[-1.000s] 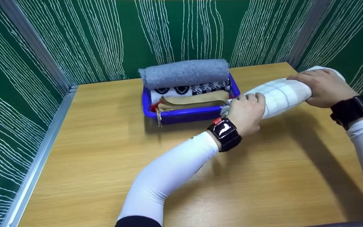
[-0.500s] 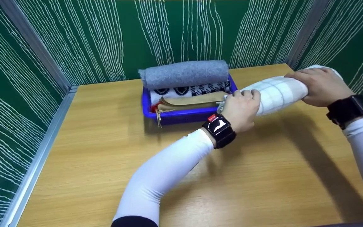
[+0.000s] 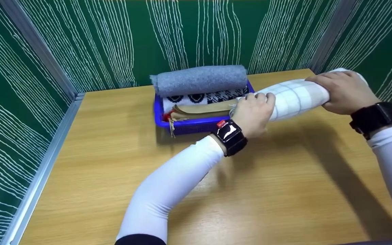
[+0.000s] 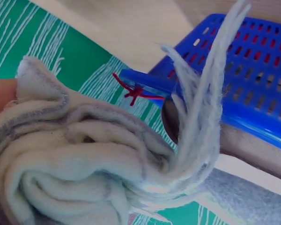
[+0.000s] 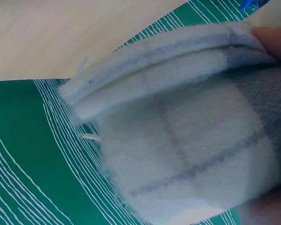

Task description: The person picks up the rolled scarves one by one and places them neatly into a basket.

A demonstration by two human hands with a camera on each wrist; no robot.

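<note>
A rolled white checked scarf (image 3: 289,97) is held above the table between my two hands. My left hand (image 3: 254,114) grips its left end, which overlaps the front right corner of a blue basket (image 3: 199,122) in the head view. The right hand (image 3: 347,89) has its fingers over the roll's right end. Loose fringe (image 4: 203,108) hangs from the spiral end in the left wrist view. Flat layers of the scarf (image 5: 178,140) fill the right wrist view. Inside the basket lie a rolled grey scarf (image 3: 201,80), a black-and-white patterned cloth (image 3: 196,98) and a tan cloth (image 3: 206,108).
The basket stands toward the back of a wooden table (image 3: 114,163). Green walls (image 3: 209,34) with white wavy lines enclose the table at the back and sides, with grey metal posts (image 3: 43,51) at the corners. Tan fringe (image 3: 171,127) hangs over the basket's front rim.
Both hands have moved a little to the left with the rolled scarf, bringing its left end further over the basket's right side. The basket and the cloths in it have stayed put.
</note>
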